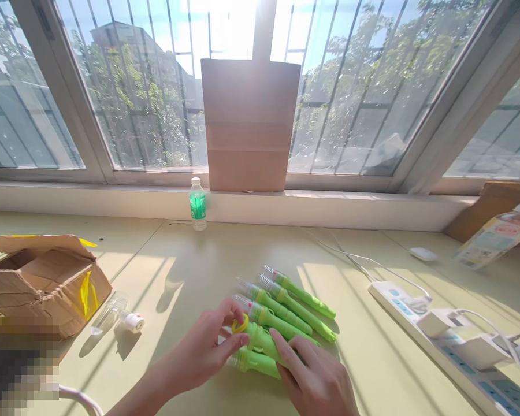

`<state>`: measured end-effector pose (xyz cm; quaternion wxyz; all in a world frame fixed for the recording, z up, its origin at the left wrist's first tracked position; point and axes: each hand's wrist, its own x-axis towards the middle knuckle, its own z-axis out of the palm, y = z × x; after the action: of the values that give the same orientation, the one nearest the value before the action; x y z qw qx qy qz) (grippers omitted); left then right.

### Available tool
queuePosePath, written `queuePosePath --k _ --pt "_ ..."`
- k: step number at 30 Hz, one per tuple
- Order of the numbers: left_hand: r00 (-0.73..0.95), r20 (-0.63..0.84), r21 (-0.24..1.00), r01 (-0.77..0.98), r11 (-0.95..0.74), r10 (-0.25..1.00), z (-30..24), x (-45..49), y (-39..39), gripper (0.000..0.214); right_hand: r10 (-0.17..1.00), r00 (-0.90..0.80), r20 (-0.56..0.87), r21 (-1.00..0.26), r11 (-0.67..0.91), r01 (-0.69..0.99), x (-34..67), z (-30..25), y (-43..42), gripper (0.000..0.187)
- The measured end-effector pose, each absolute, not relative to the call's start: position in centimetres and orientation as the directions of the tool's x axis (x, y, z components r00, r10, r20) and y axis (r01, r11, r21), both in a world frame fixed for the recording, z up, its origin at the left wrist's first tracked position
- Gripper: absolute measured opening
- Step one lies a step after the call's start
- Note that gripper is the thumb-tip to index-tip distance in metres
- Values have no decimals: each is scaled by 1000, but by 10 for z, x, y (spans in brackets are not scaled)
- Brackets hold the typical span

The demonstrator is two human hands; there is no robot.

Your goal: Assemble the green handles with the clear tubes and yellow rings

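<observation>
My right hand (314,370) is wrapped round a light green plastic handle (262,341), which lies level above the others. At its left end my left hand (210,341) pinches a yellow ring (240,323), close to the handle's open-looking end. Whether the ring touches the handle I cannot tell. Beneath and behind lie several more green handles with clear tips, among them the farthest handle (307,296) and the nearest handle (260,363). Their clear ends point left, and red spots show inside some. My fingers hide part of the held handle.
An open cardboard box (47,283) stands on the left, with a clear plastic tube (110,312) and a white cylindrical piece (132,322) beside it. A small bottle (198,205) stands by the sill. On the right are a power strip (433,341) with cords and a larger bottle (496,234).
</observation>
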<state>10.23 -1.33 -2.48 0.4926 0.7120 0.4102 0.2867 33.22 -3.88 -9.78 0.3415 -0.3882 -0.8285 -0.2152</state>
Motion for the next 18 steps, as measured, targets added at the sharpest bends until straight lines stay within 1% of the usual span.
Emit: queuePosePath --k 4,8,11,16,18 --pt "507 16 948 265 -174 862 -24 100 -13 19 504 -453 736 51 625 779 332 -98 -39 28" --pt "468 47 921 322 -219 883 -28 98 -13 23 499 -463 733 37 650 759 332 -97 -39 28" --pt "468 75 903 344 -259 881 -31 98 -11 24 502 -473 725 37 656 754 332 -97 -39 28" --pt "433 124 871 384 -307 893 -31 96 -9 21 512 -467 721 35 647 762 331 -97 -39 29" --pt "442 117 862 399 -312 889 -30 94 -9 19 513 -459 725 29 643 766 331 -97 -39 29"
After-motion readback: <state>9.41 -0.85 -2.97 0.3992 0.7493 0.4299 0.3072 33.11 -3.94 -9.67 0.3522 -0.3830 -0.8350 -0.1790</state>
